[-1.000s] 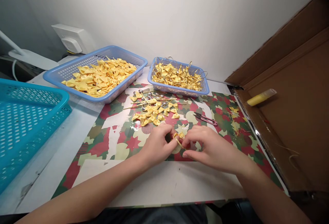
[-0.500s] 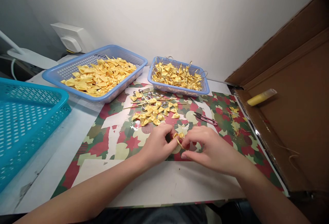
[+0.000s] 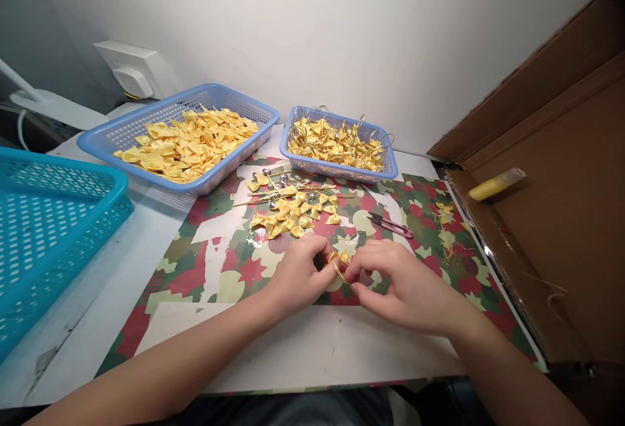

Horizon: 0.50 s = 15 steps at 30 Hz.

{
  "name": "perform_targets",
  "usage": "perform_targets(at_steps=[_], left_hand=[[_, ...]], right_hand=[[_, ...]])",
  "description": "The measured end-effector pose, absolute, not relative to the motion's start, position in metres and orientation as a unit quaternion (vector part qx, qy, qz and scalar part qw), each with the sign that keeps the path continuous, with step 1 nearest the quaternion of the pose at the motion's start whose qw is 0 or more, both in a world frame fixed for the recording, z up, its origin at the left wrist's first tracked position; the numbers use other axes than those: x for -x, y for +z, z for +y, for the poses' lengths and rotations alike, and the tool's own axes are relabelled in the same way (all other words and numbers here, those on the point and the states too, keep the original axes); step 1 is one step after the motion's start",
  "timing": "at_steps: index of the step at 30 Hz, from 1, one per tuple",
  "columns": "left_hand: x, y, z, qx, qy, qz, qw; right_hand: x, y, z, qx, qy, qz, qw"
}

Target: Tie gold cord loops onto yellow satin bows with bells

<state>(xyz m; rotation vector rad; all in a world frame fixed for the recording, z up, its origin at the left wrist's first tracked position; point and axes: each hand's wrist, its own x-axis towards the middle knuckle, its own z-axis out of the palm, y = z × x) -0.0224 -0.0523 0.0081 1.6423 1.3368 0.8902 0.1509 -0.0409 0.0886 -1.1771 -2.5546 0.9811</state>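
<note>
Pinched nearly closed, thumb against forefinger, the left grip (image 3: 303,274) has hold of one yellow bow (image 3: 344,257) on a gold cord (image 3: 338,271). The right grip (image 3: 398,276) is just beside it, thumb and fingertips close together at the cord's lower end; whether it pinches the cord cannot be told. The bow is between the two hands, over the camouflage-patterned sheet (image 3: 254,271) on the surface (image 3: 122,243).

Three baskets stand around: two blue, one teal. The left blue basket (image 3: 239,160) holds loose yellow bows, the right blue basket (image 3: 336,170) bows with gold cords, both too many to count. The teal basket (image 3: 63,165) is at far left. Beyond the hands is one group of loose bows (image 3: 293,214), more than ten but overlapping, with several silver beads (image 3: 284,178) and gold stems. One pair of snips (image 3: 390,225) is to the right, and one yellow tube (image 3: 497,185) is by the cardboard (image 3: 551,230).

Both forearms slant in from the lower corners and converge. The left hand's thumb points inward; the right hand is knuckles-up with fingers curled.
</note>
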Motion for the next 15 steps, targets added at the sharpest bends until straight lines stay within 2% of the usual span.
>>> perform_targets(at_steps=[15], left_hand=[[0.0229, 0.0067, -0.0520, -0.658, 0.359, 0.526, 0.402]], right_hand=[[-0.1508, 0.0880, -0.0389, 0.384, 0.323, -0.859, 0.100]])
